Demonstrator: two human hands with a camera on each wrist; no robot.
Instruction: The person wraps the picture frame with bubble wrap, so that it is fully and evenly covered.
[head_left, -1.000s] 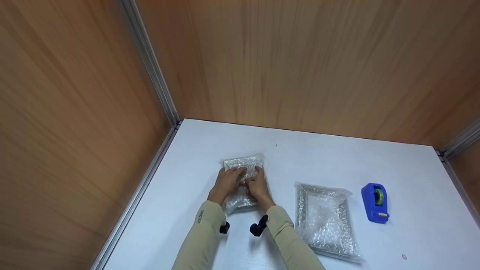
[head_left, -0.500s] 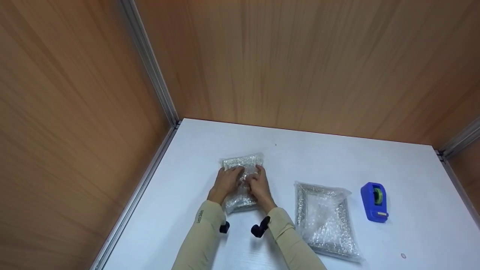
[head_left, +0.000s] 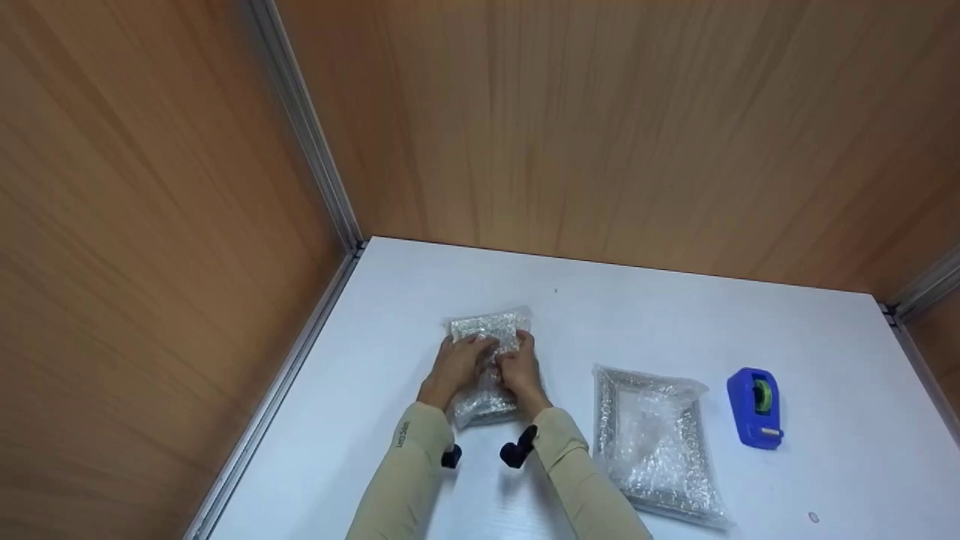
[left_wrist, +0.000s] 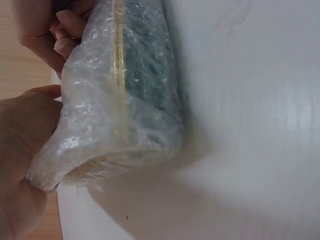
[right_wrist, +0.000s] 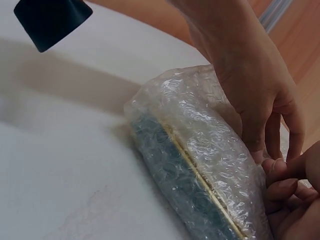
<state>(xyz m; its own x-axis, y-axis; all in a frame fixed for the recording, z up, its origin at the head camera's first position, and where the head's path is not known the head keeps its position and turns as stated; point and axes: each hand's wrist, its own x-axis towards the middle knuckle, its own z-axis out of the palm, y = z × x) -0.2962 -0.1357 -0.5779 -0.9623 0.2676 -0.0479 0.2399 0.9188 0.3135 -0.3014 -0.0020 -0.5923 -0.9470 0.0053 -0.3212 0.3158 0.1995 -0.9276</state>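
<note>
A flat, frame-like package (head_left: 484,394) in clear bubble wrap lies on the white table. In both wrist views a gold edge and a dark teal side show through the wrap. My left hand (head_left: 452,369) grips the package from its left, with fingers bent over the top. From the right, my right hand (head_left: 521,373) has its fingers curled at the top of the wrap, thumb and fingertips pinching it close to the left fingertips. The right wrist view shows the bubble wrap (right_wrist: 200,120) between the hands, the pinched spot partly hidden by the fingers.
To the right lies another bubble-wrapped frame (head_left: 652,442). Beyond it stands a blue tape dispenser (head_left: 754,409) with a green roll. Wooden panels (head_left: 600,135) rise behind and at the left of the table (head_left: 600,315). Dark camera mounts (head_left: 517,448) hang under the wrists.
The right fingers shift slightly on the wrap near the left fingertips. The package and left hand stay nearly in place; the whole view has moved a little.
</note>
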